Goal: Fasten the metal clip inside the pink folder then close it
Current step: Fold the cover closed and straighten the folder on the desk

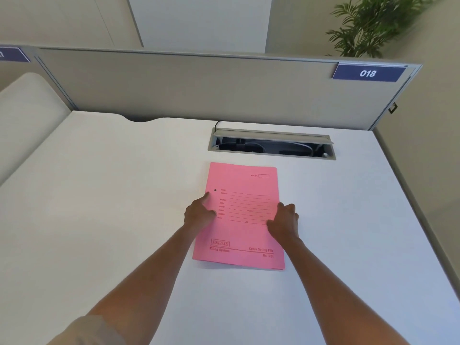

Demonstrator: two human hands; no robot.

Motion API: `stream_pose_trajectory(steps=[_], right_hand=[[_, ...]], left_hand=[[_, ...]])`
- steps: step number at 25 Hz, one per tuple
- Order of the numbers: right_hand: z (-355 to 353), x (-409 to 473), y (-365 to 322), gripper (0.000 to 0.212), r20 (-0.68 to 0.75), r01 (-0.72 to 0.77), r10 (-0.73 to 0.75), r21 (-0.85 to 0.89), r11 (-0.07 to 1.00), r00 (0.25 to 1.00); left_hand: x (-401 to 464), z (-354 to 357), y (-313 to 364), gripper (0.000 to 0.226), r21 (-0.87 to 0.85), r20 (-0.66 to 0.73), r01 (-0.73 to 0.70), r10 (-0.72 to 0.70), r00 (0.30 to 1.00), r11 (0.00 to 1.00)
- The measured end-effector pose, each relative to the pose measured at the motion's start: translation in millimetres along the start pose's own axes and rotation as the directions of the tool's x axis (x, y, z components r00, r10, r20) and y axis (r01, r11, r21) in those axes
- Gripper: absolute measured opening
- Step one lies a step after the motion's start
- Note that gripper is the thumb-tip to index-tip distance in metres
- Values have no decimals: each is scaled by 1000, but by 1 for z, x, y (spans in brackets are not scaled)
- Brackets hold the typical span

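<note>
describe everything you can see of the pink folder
The pink folder lies closed and flat on the white desk, front cover up, just before the open cable tray. It looks like thin card, printed with ruled form lines, a boxed "DELUXE" mark and small text. A dark hole sits near its left edge. The left hand presses that edge; the right hand rests on the right edge.

Both arms extended forward; left hand (199, 214) index pointing, right hand (285, 220) fingers curled, knuckles up.
</note>
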State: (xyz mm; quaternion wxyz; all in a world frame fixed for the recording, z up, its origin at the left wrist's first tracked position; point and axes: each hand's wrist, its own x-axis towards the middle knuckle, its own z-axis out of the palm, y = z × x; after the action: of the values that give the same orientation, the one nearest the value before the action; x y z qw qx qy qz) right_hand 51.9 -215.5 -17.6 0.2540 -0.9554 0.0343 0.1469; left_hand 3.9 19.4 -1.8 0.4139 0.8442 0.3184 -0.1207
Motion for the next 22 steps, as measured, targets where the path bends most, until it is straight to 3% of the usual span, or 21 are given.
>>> stream_pose_trajectory(steps=[6,12,18,22], right_hand=[[-1,-2,-9,59,11,-12,10,169,986,1000],[0,-8,-49,76,56,34,-50,253,967,997],[16,-9,-98,92,132,44,-91,320,946,987],[35,9,-145,85,82,145,-174,278,949,981]], left_hand=[[14,-22,-22,77,-411,137,69,-13,991,909],[22,-65,-36,71,-509,155,13,76,985,861],[44,-120,-55,68,-493,127,-38,115,985,869],[68,-156,-67,66,-244,-14,-177,179,984,953]])
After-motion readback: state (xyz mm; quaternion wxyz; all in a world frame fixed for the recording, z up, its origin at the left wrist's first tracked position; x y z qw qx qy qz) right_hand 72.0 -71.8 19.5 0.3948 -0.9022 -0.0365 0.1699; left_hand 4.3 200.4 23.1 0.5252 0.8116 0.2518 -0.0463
